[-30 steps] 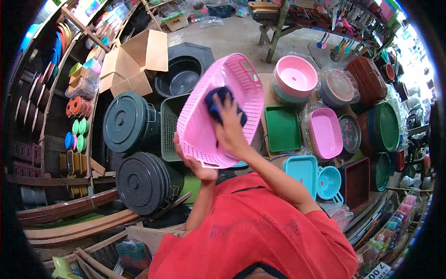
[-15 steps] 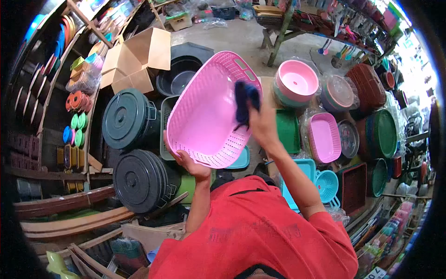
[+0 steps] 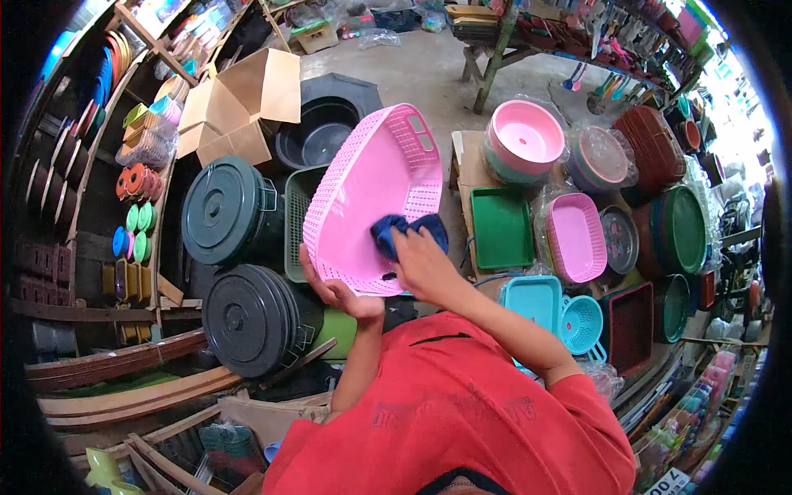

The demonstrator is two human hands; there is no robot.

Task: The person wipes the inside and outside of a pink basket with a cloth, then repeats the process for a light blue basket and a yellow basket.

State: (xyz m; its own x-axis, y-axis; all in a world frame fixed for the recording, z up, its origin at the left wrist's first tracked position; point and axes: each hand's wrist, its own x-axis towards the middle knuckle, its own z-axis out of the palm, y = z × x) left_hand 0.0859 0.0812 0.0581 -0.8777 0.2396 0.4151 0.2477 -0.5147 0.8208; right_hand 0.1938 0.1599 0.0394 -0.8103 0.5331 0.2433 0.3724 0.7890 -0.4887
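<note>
A pink plastic basket point(image 3: 355, 186) with perforated sides and a slotted handle is held up in front of my chest, its inside tilted toward me. My left hand point(image 3: 345, 295) supports it from the lower left, fingers against the outer wall and thumb side near the rim. In my right hand point(image 3: 421, 260) is a bunched dark blue cloth point(image 3: 410, 233), which lies over the lower right part of the basket's inside. The fingers press into the cloth. Part of the basket's near rim is hidden behind my right hand.
Dark lidded bins point(image 3: 247, 320) stand at left, below an open cardboard box point(image 3: 239, 107) and a black tub point(image 3: 318, 136). To the right are a green tray point(image 3: 502, 229), a pink basket in plastic wrap point(image 3: 576, 238), stacked basins point(image 3: 526, 136) and a turquoise tray point(image 3: 532, 304).
My right hand has moved the cloth from the basket's upper right wall down toward its near side. The basket has turned and tilted, showing more of its left outer wall.
</note>
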